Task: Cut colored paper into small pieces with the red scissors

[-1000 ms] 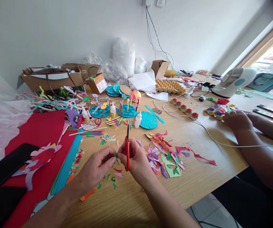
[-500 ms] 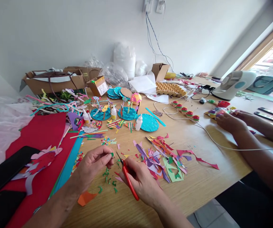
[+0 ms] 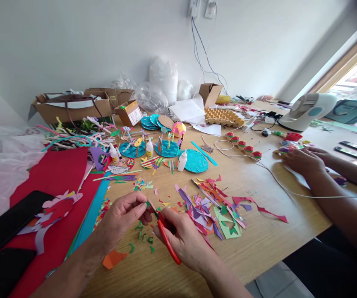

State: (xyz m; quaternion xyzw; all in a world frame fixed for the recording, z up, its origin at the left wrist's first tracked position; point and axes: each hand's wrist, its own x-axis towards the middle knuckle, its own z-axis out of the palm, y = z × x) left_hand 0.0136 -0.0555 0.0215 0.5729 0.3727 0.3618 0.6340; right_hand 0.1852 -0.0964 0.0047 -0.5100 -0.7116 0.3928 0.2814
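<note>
My left hand (image 3: 128, 213) pinches a tiny green paper piece (image 3: 148, 204) between thumb and fingertips. Red-handled scissors (image 3: 166, 238) are gripped in my right hand (image 3: 183, 238), and their blades meet the green piece at my left fingertips. Whether the blades are fully closed is too small to tell. Small curled green offcuts (image 3: 141, 231) lie on the table below my hands. An orange paper scrap (image 3: 114, 259) rests beside my left forearm. To the right of my right hand spreads a heap of coloured paper scraps (image 3: 203, 207).
White glue bottles (image 3: 182, 160) stand by blue discs (image 3: 196, 160) carrying paper decorations. Red paper sheets (image 3: 54, 178) and a black phone-like object (image 3: 7, 269) lie at left. A co-worker's hands (image 3: 305, 161) handle colourful pieces at right. A white cable (image 3: 277, 184) crosses the table near a fan (image 3: 308, 109).
The scissors have moved left and up to the green piece, and their blades have drawn closer together. The co-worker's hands have shifted slightly left.
</note>
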